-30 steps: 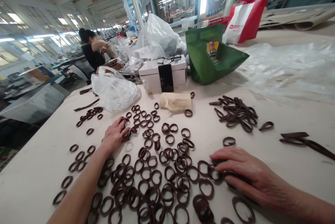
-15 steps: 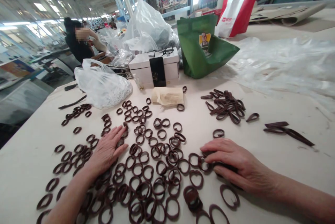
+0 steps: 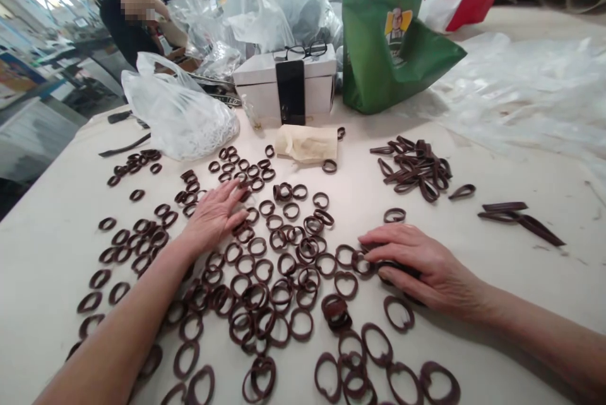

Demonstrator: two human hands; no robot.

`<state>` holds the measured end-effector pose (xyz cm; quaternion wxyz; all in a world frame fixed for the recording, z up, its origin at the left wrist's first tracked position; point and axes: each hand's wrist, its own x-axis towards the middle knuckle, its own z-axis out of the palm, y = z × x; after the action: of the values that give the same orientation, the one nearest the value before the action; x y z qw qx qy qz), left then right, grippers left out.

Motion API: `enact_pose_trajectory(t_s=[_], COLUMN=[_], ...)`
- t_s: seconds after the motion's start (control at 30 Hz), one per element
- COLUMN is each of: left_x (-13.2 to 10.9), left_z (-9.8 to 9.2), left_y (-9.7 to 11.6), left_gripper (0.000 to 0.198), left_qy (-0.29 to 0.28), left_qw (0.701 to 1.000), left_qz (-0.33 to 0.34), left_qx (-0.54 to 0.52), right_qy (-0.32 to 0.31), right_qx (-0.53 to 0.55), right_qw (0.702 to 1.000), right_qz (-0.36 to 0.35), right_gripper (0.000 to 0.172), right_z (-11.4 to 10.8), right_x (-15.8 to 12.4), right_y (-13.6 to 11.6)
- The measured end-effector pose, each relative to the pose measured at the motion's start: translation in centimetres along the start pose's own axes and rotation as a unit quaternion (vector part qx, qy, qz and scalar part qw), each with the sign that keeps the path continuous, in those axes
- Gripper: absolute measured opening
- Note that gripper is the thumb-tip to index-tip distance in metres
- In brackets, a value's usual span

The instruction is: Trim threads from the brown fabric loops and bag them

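Many small dark brown strap loops (image 3: pixel 302 324), apparently leather, lie loose over the pale tabletop, some heaped or overlapping. My left hand (image 3: pixel 214 216) is palm down among them at left of centre, fingers stretched out and slightly apart, the fingertips touching loops. To the right, my right hand (image 3: pixel 419 263) rests low on the table with its fingers extended and thumb apart. Dark loops show under its fingers and beside the thumb; its palm is hidden. Just beyond it lies a single loop (image 3: pixel 394 215). A stacked roll of loops (image 3: pixel 336 311) sits nearer me.
Narrow folded loops (image 3: pixel 416 165) form a pile at the right. Farther back are a knotted white plastic bag (image 3: pixel 184 118), brown paper (image 3: pixel 307 144), a white box (image 3: pixel 258 86) with a phone (image 3: pixel 290 93) against it, and a green bag (image 3: pixel 379 70). A person (image 3: pixel 125 20) works at the far left.
The view has tipped downward, showing more of the near tabletop. My left hand has slid forward and right over the loops. My right hand stays in about the same place.
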<state>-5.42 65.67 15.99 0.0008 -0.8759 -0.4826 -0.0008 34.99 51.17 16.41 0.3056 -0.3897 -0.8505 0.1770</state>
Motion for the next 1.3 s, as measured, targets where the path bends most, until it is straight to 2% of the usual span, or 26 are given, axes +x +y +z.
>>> enact_pose_trajectory(t_s=[0.07, 0.13, 0.23, 0.3, 0.37, 0.43, 0.5, 0.57, 0.7, 0.77, 0.83, 0.93, 1.0, 1.17, 1.3], left_x=[0.1, -0.6, -4.1, -7.7, -11.4, -14.6, -17.1, -19.0, -22.3, -23.9, -25.3, -26.8, -27.3, -26.8, -26.2], left_z=[0.1, -0.5, -2.5, -3.5, -3.7, -3.0, -1.8, -0.9, -1.3, -2.1, -2.5, -1.8, -0.9, 0.2, 0.3], left_y=[-1.4, -2.4, -1.5, 0.9, 4.1, 7.4, 9.7, 10.8, 12.2, 14.2, 17.1, 21.8, 24.1, 27.0, 28.8], left_gripper=[0.058, 0.061, 0.066, 0.066, 0.064, 0.065, 0.066, 0.062, 0.061, 0.063, 0.063, 0.063, 0.059, 0.038, 0.033], left_qy=[-0.002, 0.002, 0.052, 0.097, 0.106, 0.081, 0.046, 0.036, 0.101, 0.128, 0.136, 0.15, 0.169, 0.196, 0.211], left_qw=[1.0, 0.999, 0.996, 0.992, 0.994, 0.997, 0.998, 0.999, 0.988, 0.979, 0.972, 0.963, 0.956, 0.949, 0.942], left_qz=[-0.025, -0.047, -0.078, -0.077, -0.04, 0.005, 0.026, 0.002, -0.115, -0.158, -0.187, -0.219, -0.238, -0.237, -0.244], left_qx=[0.016, 0.018, 0.009, 0.001, -0.006, 0.002, 0.014, 0.024, 0.011, -0.018, -0.038, -0.039, -0.038, -0.064, -0.09], right_qy=[-0.001, 0.002, 0.005, 0.004, 0.006, 0.006, 0.004, 0.003, 0.006, 0.011, 0.016, 0.024, 0.026, 0.033, 0.039], right_qx=[0.0, 0.004, 0.013, 0.018, 0.021, 0.022, 0.024, 0.028, 0.033, 0.033, 0.033, 0.035, 0.037, 0.031, 0.016], right_qw=[1.0, 1.0, 1.0, 1.0, 1.0, 1.0, 1.0, 0.999, 0.999, 0.999, 0.999, 0.999, 0.999, 0.998, 0.999], right_qz=[0.003, 0.005, 0.009, 0.01, 0.008, 0.011, 0.015, 0.015, 0.004, 0.005, 0.004, -0.007, -0.015, -0.031, -0.015], right_gripper=[0.019, 0.018, 0.017, 0.017, 0.017, 0.016, 0.016, 0.016, 0.017, 0.017, 0.017, 0.016, 0.016, 0.016, 0.016], right_z=[0.0, 0.0, 0.1, 0.1, 0.2, 0.2, 0.3, 0.4, 0.5, 0.5, 0.6, 0.8, 0.9, 1.3, 1.4], right_x=[0.0, 0.1, 0.2, 0.2, 0.1, 0.0, 0.0, 0.0, 0.1, 0.0, 0.0, -0.1, -0.1, -0.1, -0.2], right_y=[0.0, 0.0, 0.0, 0.0, 0.0, 0.0, 0.0, 0.0, -0.1, 0.0, 0.0, 0.2, 0.3, 0.6, 0.3])
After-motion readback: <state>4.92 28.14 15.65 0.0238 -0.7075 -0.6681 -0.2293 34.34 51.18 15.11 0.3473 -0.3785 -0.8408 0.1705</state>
